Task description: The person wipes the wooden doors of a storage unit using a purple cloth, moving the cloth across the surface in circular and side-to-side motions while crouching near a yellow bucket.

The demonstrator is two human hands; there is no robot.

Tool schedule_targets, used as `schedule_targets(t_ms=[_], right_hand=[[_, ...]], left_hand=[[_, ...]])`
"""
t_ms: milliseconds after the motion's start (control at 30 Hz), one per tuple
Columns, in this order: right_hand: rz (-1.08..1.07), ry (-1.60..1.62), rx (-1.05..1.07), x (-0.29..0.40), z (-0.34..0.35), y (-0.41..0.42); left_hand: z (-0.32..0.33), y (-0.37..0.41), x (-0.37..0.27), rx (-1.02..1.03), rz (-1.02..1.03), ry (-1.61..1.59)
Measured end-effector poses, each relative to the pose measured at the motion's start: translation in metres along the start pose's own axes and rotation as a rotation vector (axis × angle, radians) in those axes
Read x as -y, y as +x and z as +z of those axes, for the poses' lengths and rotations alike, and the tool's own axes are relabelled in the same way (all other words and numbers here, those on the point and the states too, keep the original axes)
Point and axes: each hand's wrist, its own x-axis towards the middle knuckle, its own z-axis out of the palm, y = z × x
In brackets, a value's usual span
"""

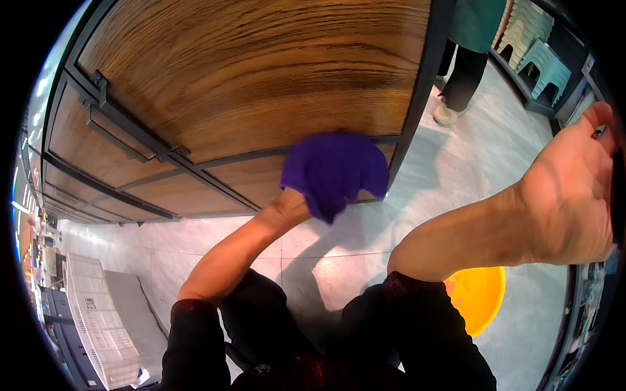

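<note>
A purple cloth [337, 171] is draped over the fingers of my left hand [296, 201], so only the wrist side of that hand shows. The cloth lies in front of the lower rail and bottom corner of a wood-grain panel [274, 83] framed in dark metal; contact with it cannot be made out. My right hand [570, 195] is raised at the far right, its palm side towards me. The picture's rim cuts off part of its fingers, and nothing plain is seen in it. Under my right forearm stands a yellow basin [481, 303], partly hidden.
Metal handles [122, 132] stick out from the panels. A person in dark trousers [464, 78] stands beyond the panel's right end. Stacked plastic stools [545, 68] fill a shelf at the upper right. A whitish plastic crate [100, 322] stands at lower left on the grey tiled floor [195, 239].
</note>
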Motion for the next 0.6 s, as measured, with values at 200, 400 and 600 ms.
schedule_targets(t_ms=[200,400,600], right_hand=[[0.209,-0.058,0.314,0.004,0.014,-0.013],[0.966,0.138,0.772,0.027,-0.003,-0.132],[1.799,0.58,0.213,0.045,-0.033,-0.2]], left_hand=[[0.033,0.001,-0.092,-1.031,-0.501,-0.378],[0.042,-0.002,-0.095,-0.99,-0.448,-0.845],[0.061,0.032,-0.081,-0.071,-0.945,0.612]])
